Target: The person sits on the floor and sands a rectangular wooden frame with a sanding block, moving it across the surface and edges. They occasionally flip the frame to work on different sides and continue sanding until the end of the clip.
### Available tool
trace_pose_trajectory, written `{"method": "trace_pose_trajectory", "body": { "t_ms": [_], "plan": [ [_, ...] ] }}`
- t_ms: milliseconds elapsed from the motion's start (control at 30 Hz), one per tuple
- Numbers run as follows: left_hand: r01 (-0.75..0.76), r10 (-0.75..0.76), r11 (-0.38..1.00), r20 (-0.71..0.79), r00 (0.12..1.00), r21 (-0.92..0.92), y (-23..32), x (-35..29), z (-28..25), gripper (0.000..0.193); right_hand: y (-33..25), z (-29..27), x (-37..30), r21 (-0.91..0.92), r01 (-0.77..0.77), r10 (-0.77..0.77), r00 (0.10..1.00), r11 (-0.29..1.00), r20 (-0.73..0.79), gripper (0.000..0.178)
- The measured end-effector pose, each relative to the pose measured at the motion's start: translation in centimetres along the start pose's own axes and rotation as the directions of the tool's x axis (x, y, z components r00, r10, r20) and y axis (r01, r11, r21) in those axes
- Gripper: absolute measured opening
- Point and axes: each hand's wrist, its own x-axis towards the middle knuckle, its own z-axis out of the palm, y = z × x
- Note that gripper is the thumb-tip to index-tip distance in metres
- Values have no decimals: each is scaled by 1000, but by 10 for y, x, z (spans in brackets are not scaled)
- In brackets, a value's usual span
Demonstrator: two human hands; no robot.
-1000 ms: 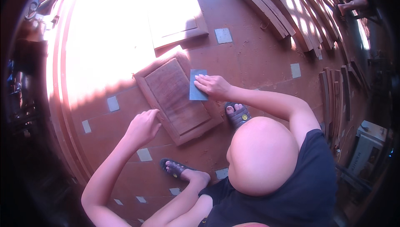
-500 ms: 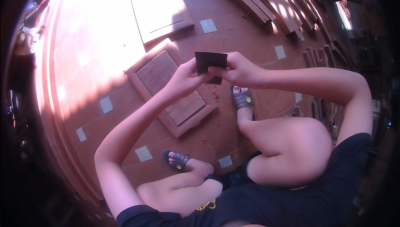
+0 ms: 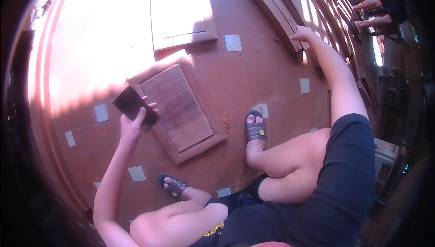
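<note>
A thin dark rectangular sheet, which looks like sandpaper, is held in my left hand. The thumb lies on top of it, and fingertips show past its edge. Below and beside that hand a wooden panel with a raised frame rests slantwise on the floor. My right arm is stretched far out to the right. At its end my right hand is at the near ends of the long wooden boards, its fingers extended and seemingly touching them. Its fingertips are small and partly hidden.
Another framed panel lies farther off in bright sunlight. Wood shavings are scattered on the tiled floor. My sandalled feet stand near the closer panel. At the far right another person's legs show; a pale box-like thing stands nearer.
Both hands were together on the dark sheet. They have parted: the left has carried it left and down over the panel's edge, and the right has let go and reached to the boards.
</note>
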Motion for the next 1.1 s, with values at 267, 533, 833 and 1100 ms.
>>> {"method": "trace_pose_trajectory", "body": {
  "t_ms": [267,533,833,1100],
  "plan": [
    [171,-223,972,-411,884,-160,-3,-77,-15,51,-54,56,-3,44,-151,157,960,988,-233,98],
    [211,-204,977,-378,903,-22,-7,-114,-23,50,-39,58,-1,255,-103,180,937,961,-300,96],
    [311,-298,950,-291,909,-2,-20,-134,-10,48,-73,84,-20,378,-74,251,861,923,-442,64],
    [307,-298,952,-295,908,-17,-22,-146,-13,51,-73,-11,-56,403,146,-25,956,903,-291,67]
  ]
}}
